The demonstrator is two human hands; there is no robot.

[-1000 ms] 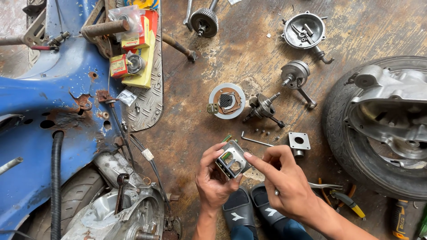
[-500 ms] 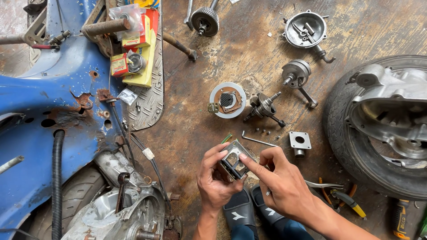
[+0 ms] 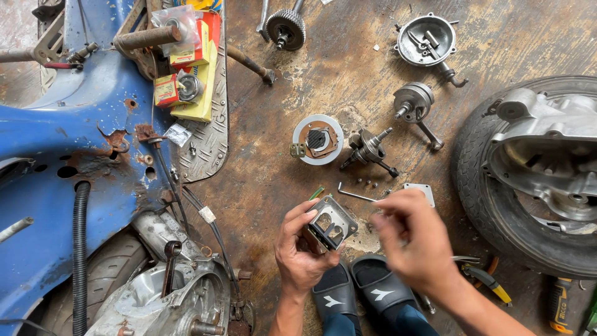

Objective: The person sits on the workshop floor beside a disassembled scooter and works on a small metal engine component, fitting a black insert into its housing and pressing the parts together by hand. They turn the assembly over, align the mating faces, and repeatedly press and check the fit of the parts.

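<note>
Blue scooter [image 3: 56, 149] at left, tyre [image 3: 479, 205] with engine case [image 3: 547, 155] at right, on a stained floor [image 3: 273, 180]. Left hand [image 3: 301, 252] grasping a small metal block [image 3: 331, 225] above black sandals [image 3: 357, 292]. Right hand [image 3: 410, 239] blurred just beside the block, fingers curled, grip impossible to tell.

There is a single view, from a camera worn on the person's head. It looks almost straight down at a stained floor [image 3: 273, 186] from roughly crouching height, near enough that the two hands fill the lower middle of the frame and the dark sandals [image 3: 357, 289] sit at the bottom edge. The forearms enter from the bottom, so the top of the frame lies away from the person. The view reaches a blue scooter body [image 3: 56, 143] on the left and a tyre [image 3: 479, 205] on the right. No second view overlaps it.
</note>
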